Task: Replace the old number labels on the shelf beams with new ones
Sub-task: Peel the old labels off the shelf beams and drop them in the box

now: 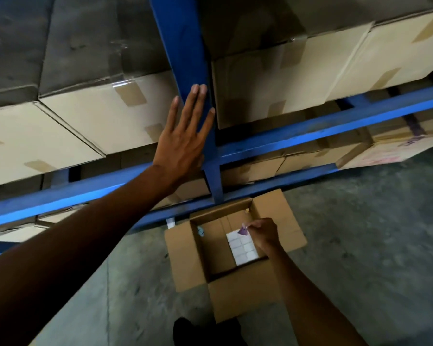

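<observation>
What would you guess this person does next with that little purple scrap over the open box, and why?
Probably let go of it into the open cardboard box. The right hand pinches the purple scrap right above the box, over a white label sheet lying inside, so it looks like waste to drop. The left hand rests flat on the blue upright, bracing.
</observation>
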Available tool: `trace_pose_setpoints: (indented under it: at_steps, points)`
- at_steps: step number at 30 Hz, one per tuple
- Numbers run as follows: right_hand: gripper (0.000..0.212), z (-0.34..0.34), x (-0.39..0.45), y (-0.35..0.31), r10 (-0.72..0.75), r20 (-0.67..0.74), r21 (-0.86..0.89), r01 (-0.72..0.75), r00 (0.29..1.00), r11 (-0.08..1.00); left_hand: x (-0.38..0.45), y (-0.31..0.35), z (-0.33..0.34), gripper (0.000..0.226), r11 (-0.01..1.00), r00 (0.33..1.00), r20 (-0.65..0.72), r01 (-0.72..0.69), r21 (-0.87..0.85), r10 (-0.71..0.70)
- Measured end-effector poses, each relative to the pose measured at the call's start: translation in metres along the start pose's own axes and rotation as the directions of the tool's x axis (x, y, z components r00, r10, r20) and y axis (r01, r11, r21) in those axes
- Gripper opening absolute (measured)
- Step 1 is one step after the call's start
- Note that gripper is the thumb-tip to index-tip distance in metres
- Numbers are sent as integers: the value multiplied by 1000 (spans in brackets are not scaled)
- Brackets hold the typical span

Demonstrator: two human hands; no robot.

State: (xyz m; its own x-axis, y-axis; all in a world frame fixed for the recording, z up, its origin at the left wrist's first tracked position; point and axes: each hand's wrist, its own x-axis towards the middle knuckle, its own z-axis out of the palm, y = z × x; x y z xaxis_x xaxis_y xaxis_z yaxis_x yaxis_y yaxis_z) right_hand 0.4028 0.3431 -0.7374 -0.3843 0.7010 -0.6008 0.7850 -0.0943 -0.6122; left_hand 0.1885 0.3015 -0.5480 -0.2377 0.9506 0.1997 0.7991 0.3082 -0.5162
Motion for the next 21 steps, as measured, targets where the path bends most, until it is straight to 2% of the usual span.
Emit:
trace_pose_setpoints:
  at_steps: [4, 14, 18, 21]
  points:
    - [19, -5, 4, 0, -5, -4, -73, 5, 1000, 997, -1, 4, 2, 92, 1000, 1000, -1, -20, -13, 20]
    - [19, 0, 10, 6, 5, -60, -4, -5, 998, 1000, -1, -1, 7, 92, 996, 999, -10, -52, 68, 52]
    - [20, -25, 6, -29, -80, -130, 90, 92, 988, 992, -2, -3, -9, 92, 996, 997, -1, -81, 48, 81]
    - [18, -73, 0, -83, -184, -238, 150, 223, 954, 963, 1, -5, -37, 88, 992, 997, 4, -82, -95, 83]
